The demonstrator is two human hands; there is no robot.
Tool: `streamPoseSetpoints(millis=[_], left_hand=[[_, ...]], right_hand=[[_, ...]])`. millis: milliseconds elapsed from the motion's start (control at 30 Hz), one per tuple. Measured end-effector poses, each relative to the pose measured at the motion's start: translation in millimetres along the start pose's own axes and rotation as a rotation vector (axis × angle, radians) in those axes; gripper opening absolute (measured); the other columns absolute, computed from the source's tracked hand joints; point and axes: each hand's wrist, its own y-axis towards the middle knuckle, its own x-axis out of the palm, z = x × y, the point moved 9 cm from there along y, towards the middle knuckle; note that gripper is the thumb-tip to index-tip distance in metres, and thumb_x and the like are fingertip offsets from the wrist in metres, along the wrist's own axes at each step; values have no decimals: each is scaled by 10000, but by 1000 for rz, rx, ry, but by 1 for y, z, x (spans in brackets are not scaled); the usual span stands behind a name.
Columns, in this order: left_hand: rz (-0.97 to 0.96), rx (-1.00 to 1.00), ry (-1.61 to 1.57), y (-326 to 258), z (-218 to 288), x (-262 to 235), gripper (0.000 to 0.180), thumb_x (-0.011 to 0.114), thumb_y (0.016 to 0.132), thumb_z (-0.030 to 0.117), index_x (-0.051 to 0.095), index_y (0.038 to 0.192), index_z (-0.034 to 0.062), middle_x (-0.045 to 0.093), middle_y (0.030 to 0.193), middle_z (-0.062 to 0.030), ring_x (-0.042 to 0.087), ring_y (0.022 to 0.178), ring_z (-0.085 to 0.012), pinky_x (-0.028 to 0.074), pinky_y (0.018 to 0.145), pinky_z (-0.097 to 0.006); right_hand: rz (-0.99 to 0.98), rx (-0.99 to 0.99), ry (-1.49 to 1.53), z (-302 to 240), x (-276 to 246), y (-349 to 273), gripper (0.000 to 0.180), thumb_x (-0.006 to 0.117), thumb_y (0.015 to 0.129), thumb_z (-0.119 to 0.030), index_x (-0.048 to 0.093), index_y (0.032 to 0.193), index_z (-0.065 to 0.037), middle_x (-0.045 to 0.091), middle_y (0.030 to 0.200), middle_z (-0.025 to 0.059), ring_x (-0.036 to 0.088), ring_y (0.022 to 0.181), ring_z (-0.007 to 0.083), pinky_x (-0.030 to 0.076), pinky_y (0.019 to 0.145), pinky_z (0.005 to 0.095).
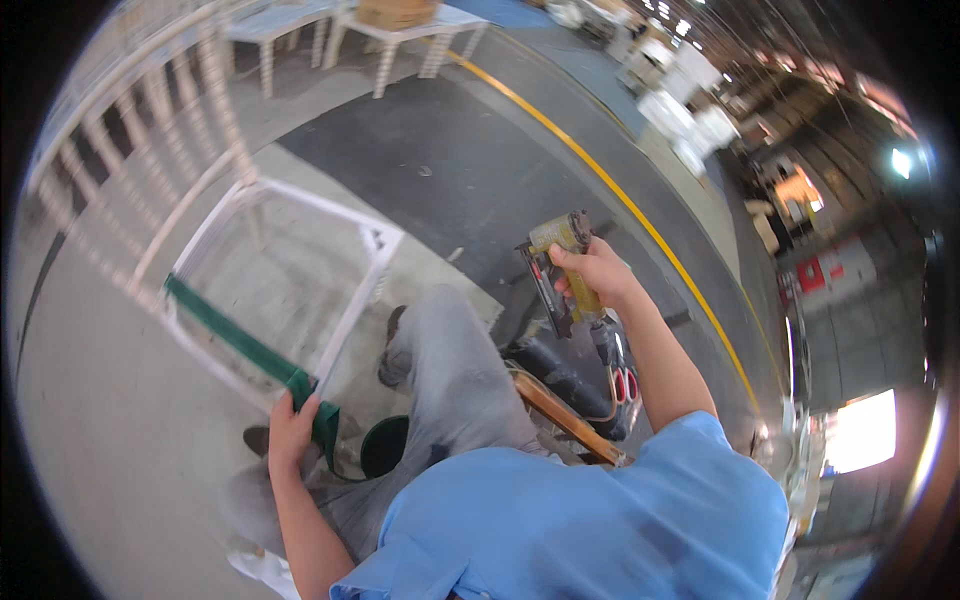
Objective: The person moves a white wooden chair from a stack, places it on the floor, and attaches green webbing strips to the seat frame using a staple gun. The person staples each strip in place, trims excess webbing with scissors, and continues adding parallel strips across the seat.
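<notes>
A white wooden chair frame [345, 345] with a spindle back and an open seat stands in front of me on the left. Along one side of that seat runs a green webbing strap [235, 333]. My left hand [292, 428] grips the strap by the near seat corner, and its loose end hangs down below the fingers. Held up to the right, away from the chair, is a yellow and black pneumatic staple gun [560, 236]. My right hand [597, 275] is wrapped round its handle, and a hose fitting shows at the handle's lower end.
Red-handled scissors [625, 385] are beside a wooden bar [565, 415] close to my right leg. A dark green round roll or container [385, 446] sits between my legs. White chair seats [400, 25] stand at the far left. Beyond a yellow floor line [640, 215] are stacked white items [690, 115].
</notes>
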Motion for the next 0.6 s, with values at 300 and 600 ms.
streamPoseSetpoints(millis=[300, 600], left_hand=[[60, 5, 18, -15, -6, 16, 418, 618, 998, 123, 582, 1386, -28, 689, 1180, -111, 614, 1026, -164, 482, 922, -303], [146, 25, 185, -32, -7, 33, 385, 604, 1025, 138, 566, 1347, -70, 670, 1176, -148, 615, 1047, -214, 479, 950, -318]], right_hand=[[-72, 410, 453, 224, -69, 30, 425, 767, 940, -345, 621, 1200, -42, 658, 999, 91, 681, 744, 228, 583, 639, 379], [4, 491, 230, 306, -131, 24, 407, 790, 915, -278, 656, 1204, -25, 697, 980, 79, 689, 823, 235, 592, 702, 411]])
